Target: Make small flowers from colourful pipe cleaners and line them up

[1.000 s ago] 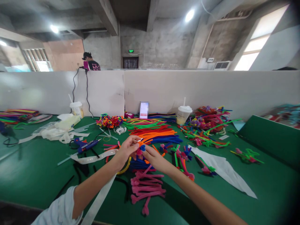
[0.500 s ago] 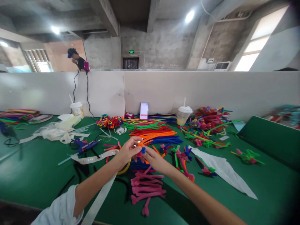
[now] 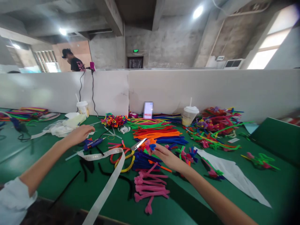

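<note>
My right hand [image 3: 167,156] pinches a small bundle of pipe-cleaner pieces [image 3: 150,146] in orange, pink and blue, over the middle of the green table. My left hand [image 3: 82,134] hovers at the left, just above and behind the blue glue gun [image 3: 93,143]; its fingers are too small and blurred to make out whether they are apart. Between the hands lie scissors [image 3: 131,156] with red and yellow handles, blades pointing to the back right. Blue pipe-cleaner pieces [image 3: 142,161] lie beside them, and pink looped pieces [image 3: 151,186] sit nearer the front.
Rows of orange pipe cleaners [image 3: 157,133] and other colours lie behind. Cups [image 3: 190,115] stand near the partition [image 3: 211,90], with a phone [image 3: 148,110] between them. A white strip [image 3: 107,184] crosses the front; white cloth [image 3: 229,172] lies right. Beyond the partition is a person [image 3: 76,62].
My left hand has left the bundle and moved left toward the glue gun. My right hand still holds the bundle. The scissors show more fully, and the view has shifted slightly.
</note>
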`<state>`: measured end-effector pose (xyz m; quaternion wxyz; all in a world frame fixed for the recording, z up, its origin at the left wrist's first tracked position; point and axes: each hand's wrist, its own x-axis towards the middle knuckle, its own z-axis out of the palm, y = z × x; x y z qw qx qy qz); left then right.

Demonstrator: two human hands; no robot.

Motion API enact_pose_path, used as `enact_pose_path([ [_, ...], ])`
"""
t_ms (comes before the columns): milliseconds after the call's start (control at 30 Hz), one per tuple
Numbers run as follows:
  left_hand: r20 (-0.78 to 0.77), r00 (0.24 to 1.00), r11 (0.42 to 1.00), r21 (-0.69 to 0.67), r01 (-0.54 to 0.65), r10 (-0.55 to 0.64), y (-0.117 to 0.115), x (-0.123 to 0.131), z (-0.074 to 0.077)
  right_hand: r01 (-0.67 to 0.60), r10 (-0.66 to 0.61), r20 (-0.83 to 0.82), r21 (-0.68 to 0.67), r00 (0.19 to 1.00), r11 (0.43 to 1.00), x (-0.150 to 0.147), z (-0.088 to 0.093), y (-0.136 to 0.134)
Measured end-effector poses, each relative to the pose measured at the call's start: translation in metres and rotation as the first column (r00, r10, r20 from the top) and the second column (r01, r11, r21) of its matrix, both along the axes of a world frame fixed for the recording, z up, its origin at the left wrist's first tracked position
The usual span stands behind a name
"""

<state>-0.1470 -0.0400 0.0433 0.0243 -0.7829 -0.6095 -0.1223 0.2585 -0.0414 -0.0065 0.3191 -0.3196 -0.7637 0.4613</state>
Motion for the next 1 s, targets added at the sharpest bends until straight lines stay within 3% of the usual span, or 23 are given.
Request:
enact_pose_path([
  [100, -0.234, 0.970, 0.995, -0.093, 0.044, -0.065, 0.007, -0.035, -0.022, 0.032, -0.033, 0.048, 0.030, 0.998, 0.999, 0.003, 0.003, 0.000],
  [200, -0.327, 0.940, 0.990, -0.129, 0.055, -0.095, 0.011, -0.047, -0.034, 0.069, -0.069, -0.017, -0.033, 0.997, 0.997, 0.005, -0.002, 0.002],
  [333, -0.340, 0.931, 0.987, -0.132, 0.092, -0.132, 0.014, -0.049, -0.039, 0.022, -0.051, -0.161, -0.179, 0.986, 0.984, 0.008, -0.013, 0.007],
  [467, -0.453, 0.875, 0.984, -0.115, 0.135, -0.173, 0.015, -0.046, -0.040, 0.046, -0.093, -0.217, -0.213, 0.972, 0.976, 0.010, -0.013, 0.011],
  [633, -0.589, 0.783, 0.978, -0.075, 0.194, -0.201, 0.010, -0.043, -0.033, 0.042, -0.079, -0.219, -0.170, 0.973, 0.985, 0.013, -0.007, 0.011],
  [733, -0.632, 0.746, 0.962, 0.001, 0.272, -0.210, 0.004, -0.047, -0.026, 0.101, -0.189, -0.270, -0.310, 0.944, 0.945, 0.014, -0.012, 0.013],
  [833, -0.661, 0.718, 0.940, 0.053, 0.338, -0.221, -0.003, -0.046, -0.013, 0.081, -0.233, -0.312, -0.432, 0.921, 0.898, 0.013, -0.018, 0.016],
  [1000, -0.682, 0.700, 0.887, 0.166, 0.432, -0.213, -0.022, 0.000, 0.014, 0.029, -0.211, -0.361, -0.450, 0.908, 0.893, 0.007, -0.021, 0.021],
])
